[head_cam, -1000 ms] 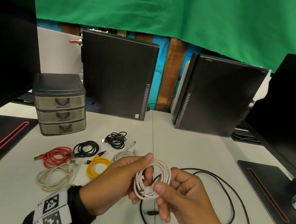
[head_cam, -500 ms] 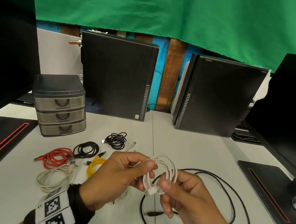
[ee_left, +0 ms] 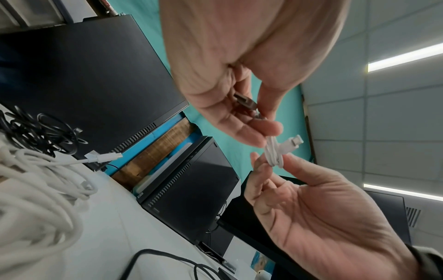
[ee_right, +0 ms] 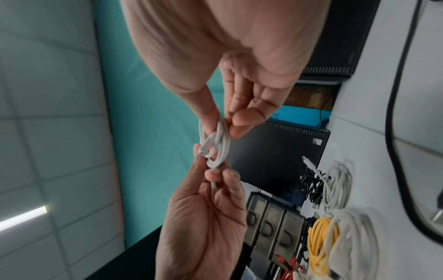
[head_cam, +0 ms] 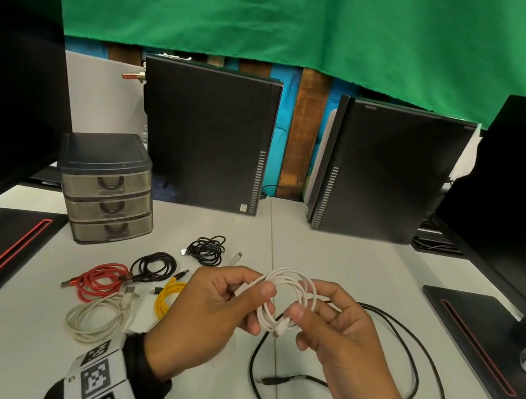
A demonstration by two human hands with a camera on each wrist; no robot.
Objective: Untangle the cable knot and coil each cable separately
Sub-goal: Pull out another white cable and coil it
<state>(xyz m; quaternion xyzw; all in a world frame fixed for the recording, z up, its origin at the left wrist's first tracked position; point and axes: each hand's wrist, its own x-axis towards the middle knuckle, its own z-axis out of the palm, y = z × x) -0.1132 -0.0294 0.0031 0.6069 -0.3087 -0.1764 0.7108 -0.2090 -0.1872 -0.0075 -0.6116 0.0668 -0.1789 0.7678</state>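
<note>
Both hands hold a small coil of white cable (head_cam: 289, 290) above the table. My left hand (head_cam: 258, 287) pinches its left side between thumb and fingers, with one plug tucked inside the fingers (ee_left: 244, 102). My right hand (head_cam: 307, 303) pinches the lower right side, where the other white plug (ee_left: 293, 142) sticks out. The right wrist view shows the coil (ee_right: 217, 147) held between the two hands. A long black cable (head_cam: 251, 361) lies loose in wide loops on the table under and right of the hands.
Left of the hands lie coiled cables: red (head_cam: 99, 280), black (head_cam: 154, 265), a black bundle (head_cam: 206, 249), yellow (head_cam: 169, 294), off-white (head_cam: 97, 314). Behind stand a grey drawer unit (head_cam: 106, 189) and two black computer towers (head_cam: 206, 136). Monitor stands (head_cam: 479, 341) flank the table.
Both hands have lifted the white coil a little up and to the right. The fingers have shifted around the loops, and the plug end now sits under the right thumb.
</note>
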